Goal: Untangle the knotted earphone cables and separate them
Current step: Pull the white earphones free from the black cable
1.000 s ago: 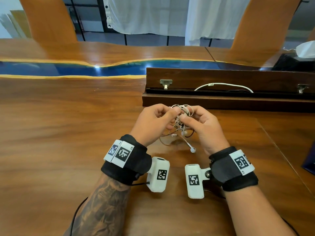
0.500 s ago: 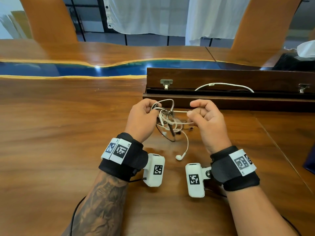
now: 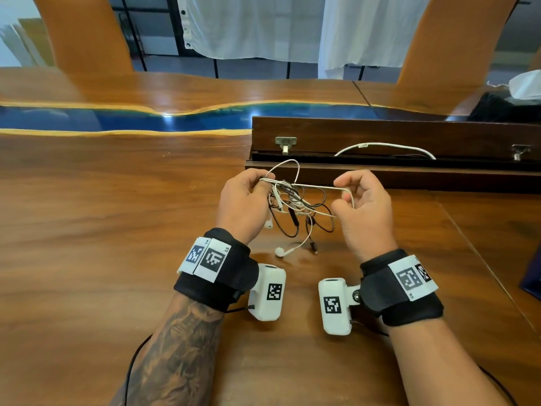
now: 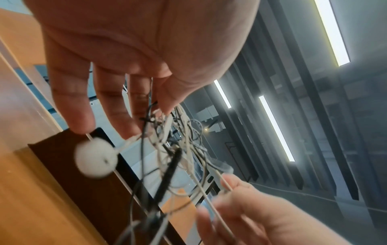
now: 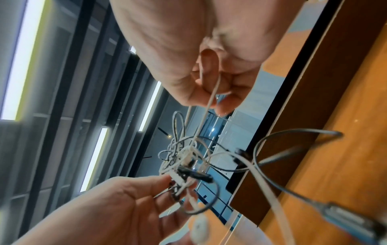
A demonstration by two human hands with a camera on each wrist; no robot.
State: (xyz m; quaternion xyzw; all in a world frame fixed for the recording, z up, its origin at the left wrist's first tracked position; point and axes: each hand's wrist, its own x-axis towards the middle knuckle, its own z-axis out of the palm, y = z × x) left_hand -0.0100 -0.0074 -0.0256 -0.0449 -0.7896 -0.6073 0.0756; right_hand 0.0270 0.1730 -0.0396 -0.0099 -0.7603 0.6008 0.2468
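Over wood table, both hands' fingers hide tangled cables.

An office or meeting room is suggested. A long polished wooden table with a blue inlaid strip is seen, with tall-backed orange chairs drawn up opposite. Long ceiling light strips and dark ceiling slats are shown overhead.
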